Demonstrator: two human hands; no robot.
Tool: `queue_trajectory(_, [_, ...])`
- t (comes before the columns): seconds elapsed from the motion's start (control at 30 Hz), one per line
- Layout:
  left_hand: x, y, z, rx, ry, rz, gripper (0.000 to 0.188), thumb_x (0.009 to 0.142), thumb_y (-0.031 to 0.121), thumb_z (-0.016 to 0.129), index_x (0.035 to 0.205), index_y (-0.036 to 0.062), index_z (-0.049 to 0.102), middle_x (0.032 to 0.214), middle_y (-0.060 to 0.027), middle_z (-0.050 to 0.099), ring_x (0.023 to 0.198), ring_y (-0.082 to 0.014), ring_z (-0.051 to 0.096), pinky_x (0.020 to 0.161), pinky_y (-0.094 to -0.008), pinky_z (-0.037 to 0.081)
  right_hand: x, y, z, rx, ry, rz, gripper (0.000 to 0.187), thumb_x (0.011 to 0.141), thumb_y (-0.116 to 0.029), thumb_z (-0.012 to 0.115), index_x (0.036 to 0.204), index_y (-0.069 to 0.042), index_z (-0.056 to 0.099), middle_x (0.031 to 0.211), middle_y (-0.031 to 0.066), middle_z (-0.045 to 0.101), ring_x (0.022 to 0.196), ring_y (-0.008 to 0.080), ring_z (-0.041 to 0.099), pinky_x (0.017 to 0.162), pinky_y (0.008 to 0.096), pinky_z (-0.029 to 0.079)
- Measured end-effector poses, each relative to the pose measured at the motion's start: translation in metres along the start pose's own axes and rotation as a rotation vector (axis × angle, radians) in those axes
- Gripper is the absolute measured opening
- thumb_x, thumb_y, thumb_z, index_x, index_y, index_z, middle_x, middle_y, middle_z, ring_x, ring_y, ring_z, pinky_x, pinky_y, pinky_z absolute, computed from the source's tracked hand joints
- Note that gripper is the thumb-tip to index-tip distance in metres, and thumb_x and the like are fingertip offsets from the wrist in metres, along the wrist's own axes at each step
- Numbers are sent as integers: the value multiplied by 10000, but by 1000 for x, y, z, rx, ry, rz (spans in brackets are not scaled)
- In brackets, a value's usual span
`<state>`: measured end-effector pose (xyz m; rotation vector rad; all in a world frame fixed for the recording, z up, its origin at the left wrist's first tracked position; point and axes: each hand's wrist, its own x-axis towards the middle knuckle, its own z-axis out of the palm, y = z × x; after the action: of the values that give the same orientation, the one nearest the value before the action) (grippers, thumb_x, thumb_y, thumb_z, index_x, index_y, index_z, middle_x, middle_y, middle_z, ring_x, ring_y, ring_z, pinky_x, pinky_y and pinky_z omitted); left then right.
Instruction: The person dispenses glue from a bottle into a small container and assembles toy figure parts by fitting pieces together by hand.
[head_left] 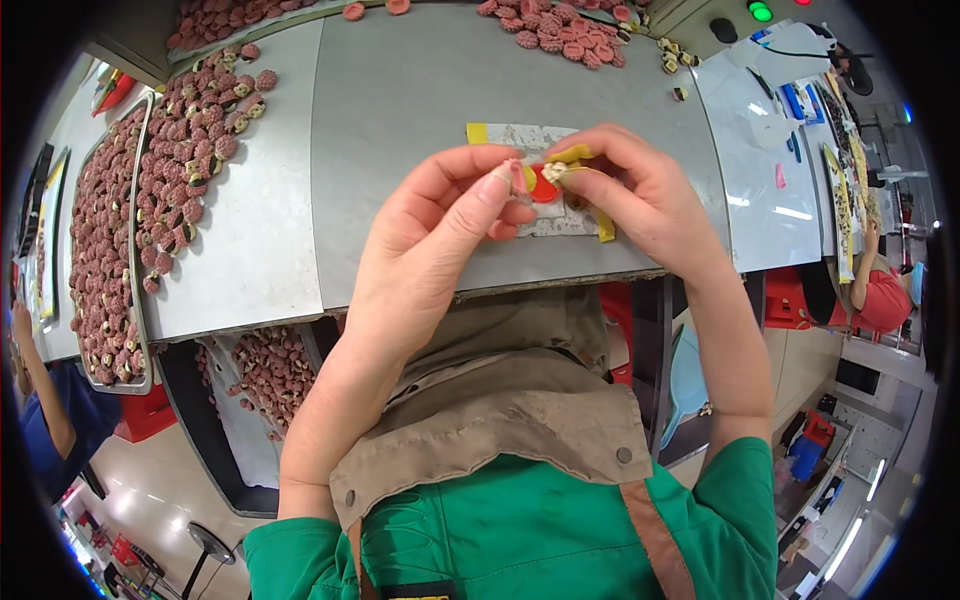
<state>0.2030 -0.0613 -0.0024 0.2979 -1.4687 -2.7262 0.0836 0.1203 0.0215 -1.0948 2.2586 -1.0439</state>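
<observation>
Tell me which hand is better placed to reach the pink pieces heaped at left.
Probably the left hand: it is nearer that heap than the right hand. It pinches a pink piece, though, so might need freeing first.

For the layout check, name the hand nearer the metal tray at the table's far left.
Left. The left hand is right of the tray; the right hand is farther right.
</observation>
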Motion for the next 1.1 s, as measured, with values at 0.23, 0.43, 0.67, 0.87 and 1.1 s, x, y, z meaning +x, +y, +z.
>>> queue_trajectory(0.23, [1,3,8,56,0,-25,302,984,199,557,1212,1,561,1047,-41,638,913,-104,616,802,-223,480,-13,-9,22,696,217,-41,226,971,-97,553,1176,-3,565,1096,53,624,987,114,594,866,261,484])
queue_trajectory(0.43, [3,3,11,68,-7,-27,298,988,200,548,1207,-2,566,1046,-48,643,907,-98,622,796,-218,484,-9,-12,29,649,253,-151,203,947,-58,575,1144,-8,577,1048,49,609,990,126,595,871,266,489])
queue_trajectory(0.67, [4,-2,12,15,79,39,279,993,195,539,1195,4,558,1055,-25,607,899,-88,598,795,-230,484,-12,-25,10,4,318,-161,203,883,-40,623,1083,-17,600,981,75,596,909,177,592,802,289,471])
queue_trajectory(0.87, [4,-4,12,-22,81,50,310,969,227,590,1168,-8,557,1054,-55,612,931,-113,599,823,-236,471,-3,-7,14,-486,290,-245,190,803,-13,639,988,-13,594,922,120,573,872,299,576,729,377,486])
queue_trajectory(1.1, [4,-5,14,-24,96,56,306,968,218,590,1177,-4,559,1044,-43,611,916,-107,592,829,-239,469,1,-4,14,-604,294,-368,233,743,20,650,966,-24,597,893,92,572,847,285,577,716,375,492])
